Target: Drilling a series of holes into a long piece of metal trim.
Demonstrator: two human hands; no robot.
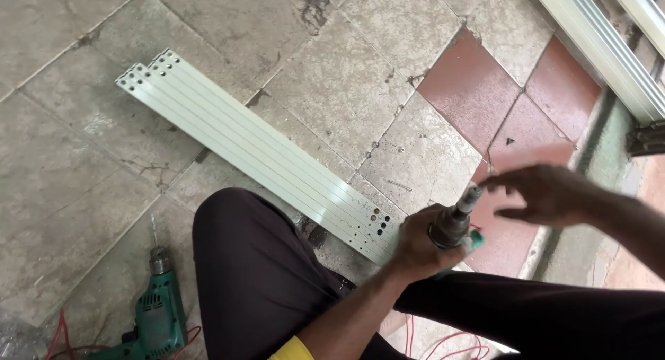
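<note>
My left hand [418, 248] grips a drill [454, 223], chuck upward — steadied for my right hand [547, 194], fingers loosely spread, at its tip. Pale metal strips [256, 152] lie bundled on the floor [62, 166].

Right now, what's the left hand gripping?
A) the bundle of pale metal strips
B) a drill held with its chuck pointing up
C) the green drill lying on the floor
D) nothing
B: the left hand is wrapped around a drill whose chuck points up, with the right hand open just by its tip; the other green drill lies untouched on the floor.
</note>
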